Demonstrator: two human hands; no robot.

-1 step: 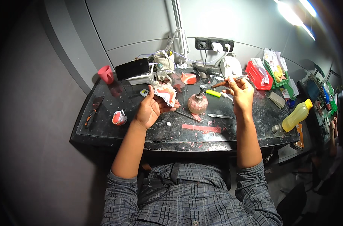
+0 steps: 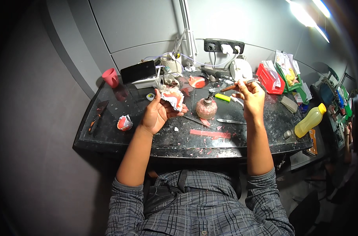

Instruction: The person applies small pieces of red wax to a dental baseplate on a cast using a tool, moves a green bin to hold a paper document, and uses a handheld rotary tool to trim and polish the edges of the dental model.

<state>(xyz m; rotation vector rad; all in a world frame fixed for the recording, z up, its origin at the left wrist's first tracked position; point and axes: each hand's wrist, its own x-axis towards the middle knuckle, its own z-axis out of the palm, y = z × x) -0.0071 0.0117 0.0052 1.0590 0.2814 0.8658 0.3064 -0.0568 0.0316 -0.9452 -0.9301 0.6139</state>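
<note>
In the head view, nothing visibly shifts from the frame taken just before: both hands and what they hold look the same, so the work in hand seems to be at a steady hold. The left hand (image 2: pixel 159 115), thumb and fingers closed around it, grips a pink-and-white dental model (image 2: pixel 173 98) above the bench's left-centre. The right hand (image 2: pixel 251 99) pinches a slim brown-handled tool (image 2: pixel 225 89), its dark end just over the neck of a round, speckled burner (image 2: pixel 206 109); whether they touch, I cannot tell. The dark bench (image 2: pixel 163 142) is strewn with pinkish scraps and carries a second model (image 2: pixel 124 123) at left, a flat pink strip (image 2: pixel 210 134) near the front edge, a metal blade (image 2: pixel 231 121) and a lime-green stick (image 2: pixel 222 97). Behind stand a pink cup (image 2: pixel 110 78), a black phone (image 2: pixel 138 72) and a red bin (image 2: pixel 270 78); a yellow bottle (image 2: pixel 310 120) leans at right. Grey wall panels (image 2: pixel 139 23) back it, under a bright lamp (image 2: pixel 301 13).
</note>
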